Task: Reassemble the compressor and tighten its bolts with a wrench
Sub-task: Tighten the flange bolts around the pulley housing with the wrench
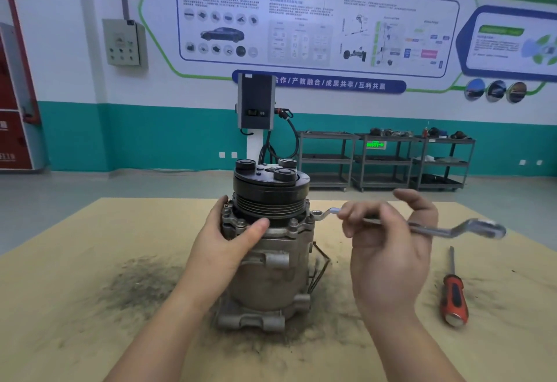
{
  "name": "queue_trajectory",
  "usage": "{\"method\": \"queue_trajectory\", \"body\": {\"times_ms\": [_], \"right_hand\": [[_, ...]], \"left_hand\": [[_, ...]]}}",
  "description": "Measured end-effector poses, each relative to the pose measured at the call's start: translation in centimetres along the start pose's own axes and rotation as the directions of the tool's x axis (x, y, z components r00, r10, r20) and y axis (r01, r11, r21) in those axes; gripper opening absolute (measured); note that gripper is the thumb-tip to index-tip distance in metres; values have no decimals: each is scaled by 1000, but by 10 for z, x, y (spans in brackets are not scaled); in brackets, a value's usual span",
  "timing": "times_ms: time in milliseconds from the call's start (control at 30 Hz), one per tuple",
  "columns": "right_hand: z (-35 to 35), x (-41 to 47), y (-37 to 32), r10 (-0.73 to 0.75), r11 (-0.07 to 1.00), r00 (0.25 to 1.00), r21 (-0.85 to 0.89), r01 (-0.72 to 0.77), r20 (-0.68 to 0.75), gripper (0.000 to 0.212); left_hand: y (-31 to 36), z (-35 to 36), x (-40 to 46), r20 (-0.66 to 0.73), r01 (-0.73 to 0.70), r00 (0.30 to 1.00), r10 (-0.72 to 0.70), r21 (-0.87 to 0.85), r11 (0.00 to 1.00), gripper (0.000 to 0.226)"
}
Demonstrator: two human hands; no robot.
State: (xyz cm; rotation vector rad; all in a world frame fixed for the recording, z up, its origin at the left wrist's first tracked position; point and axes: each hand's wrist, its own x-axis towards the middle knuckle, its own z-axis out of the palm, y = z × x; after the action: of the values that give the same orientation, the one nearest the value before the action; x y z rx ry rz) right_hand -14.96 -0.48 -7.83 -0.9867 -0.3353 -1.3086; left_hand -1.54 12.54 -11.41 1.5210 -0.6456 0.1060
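Compressor [265, 264]: upright at frame centre on the tabletop [75, 261], black pulley [271, 194] on top.
Left hand [223, 249]: wrapped round the housing's upper left, thumb pressed just under the pulley.
Right hand [388, 249]: right of centre, fingers curled round the wrench shank.
Wrench [422, 226]: near level, left ring end at a flange bolt.
Screwdriver [453, 294]: lower right, lying on the tabletop, red and black handle.

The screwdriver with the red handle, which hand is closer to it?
The right hand. It holds the wrench just left of the screwdriver, with bare table between them. The left hand is farther away, gripping the compressor.
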Motion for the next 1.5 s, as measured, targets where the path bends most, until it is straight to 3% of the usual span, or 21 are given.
{"method": "queue_trajectory", "body": {"times_ms": [133, 267, 433, 533, 600, 667, 733, 767, 833, 900, 967, 1033, 1133, 1200, 1267, 1400, 1500], "right_hand": [[-5, 13, -1, 229, 958, 960, 212, -193, -161, 31], [-8, 13, 3, 263, 954, 954, 189, -234, -145, 28], [-14, 28, 6, 425, 896, 891, 217, -388, -159, 27], [-23, 42, 9, 548, 831, 826, 202, -519, -133, 22], [-27, 43, 10, 534, 841, 840, 165, -515, -100, 17], [-28, 33, 13, 393, 918, 917, 94, -386, -69, 11], [-28, 15, 15, 137, 989, 990, -55, -135, 34, 2], [-28, 6, 17, -8, 991, 991, -131, 26, 135, 4], [-27, -7, 22, -229, 923, 896, -208, 324, 381, 6], [-27, -11, 25, -283, 824, 761, -259, 505, 584, 7], [-23, -6, 23, -260, 762, 684, -290, 579, 682, 5], [-20, 1, 18, -256, 752, 667, -289, 592, 700, 11], [-16, 9, 13, -277, 804, 800, -327, 496, 532, 20], [-16, 14, 12, -199, 914, 932, -287, 289, 304, 24], [-21, 22, 12, -24, 989, 996, -145, 36, 84, 31], [-29, 36, 15, 253, 967, 953, 84, -242, -165, 31], [-35, 42, 18, 386, 921, 904, 134, -366, -184, 26]], "left_hand": [[0, 0, -1, -1, -10, 1000, 10, -29, 1000, 107], [2, -2, -2, 57, -3, 998, 6, -49, 999, 108], [7, -12, 2, 275, 67, 959, -68, 14, 998, 144], [9, -13, 3, 293, 70, 954, -70, 11, 997, 151], [9, -12, 3, 291, 60, 954, -65, 28, 998, 148], [6, -12, 4, 276, 35, 960, -43, 35, 999, 130], [3, -11, 3, 254, 22, 967, -30, 34, 999, 110], [2, -10, 3, 240, 11, 971, -17, 27, 1000, 105], [2, -8, 3, 209, -12, 978, 9, 13, 1000, 98], [0, -6, 3, 191, -25, 981, 26, -10, 1000, 96], [-4, -6, 4, 178, -49, 983, 51, -17, 999, 94], [-6, -7, 6, 165, -65, 984, 64, 1, 998, 94], [-6, -9, 9, 176, -44, 984, 41, 15, 999, 92], [-5, -9, 12, 193, -30, 981, 28, 10, 999, 89], [-6, -8, 15, 205, -31, 978, 32, -5, 999, 94], [-8, -3, 20, 224, -34, 974, 37, -20, 999, 88], [-11, -3, 21, 228, -31, 973, 37, -30, 999, 84]]}}
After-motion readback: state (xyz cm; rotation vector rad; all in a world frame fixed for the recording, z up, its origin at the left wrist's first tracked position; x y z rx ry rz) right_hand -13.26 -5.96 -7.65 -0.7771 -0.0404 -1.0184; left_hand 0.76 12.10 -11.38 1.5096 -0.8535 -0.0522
